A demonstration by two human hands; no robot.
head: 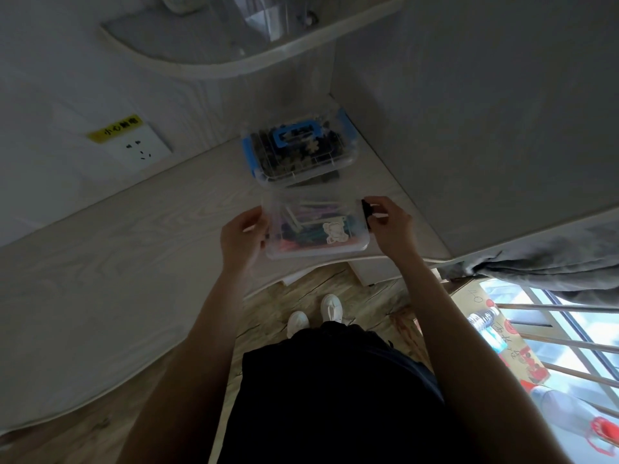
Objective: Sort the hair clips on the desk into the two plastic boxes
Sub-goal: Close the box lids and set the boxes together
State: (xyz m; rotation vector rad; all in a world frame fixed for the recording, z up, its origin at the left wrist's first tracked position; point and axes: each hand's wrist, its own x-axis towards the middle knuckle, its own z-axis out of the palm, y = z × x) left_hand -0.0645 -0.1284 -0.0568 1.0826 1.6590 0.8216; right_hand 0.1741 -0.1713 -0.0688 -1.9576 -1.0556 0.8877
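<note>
Two clear plastic boxes stand on the pale wood desk (pixel 134 236). The far box (pixel 298 149) has blue latches and a blue handle on its lid, and dark hair clips fill it. The near box (pixel 315 226) sits at the desk's front edge with colourful clips and a white bear-shaped clip inside. My left hand (pixel 243 237) grips its left side. My right hand (pixel 388 226) holds its right side, fingers pinched on the black latch (pixel 366 211). I see no loose clips on the desk.
A wall socket (pixel 139 147) with a yellow label sits at the left behind the desk. A curved shelf (pixel 234 58) hangs overhead. A grey panel (pixel 469 128) closes the right side. Below are wooden floor, white shoes (pixel 315 314), and a cardboard box (pixel 502 336) at the right.
</note>
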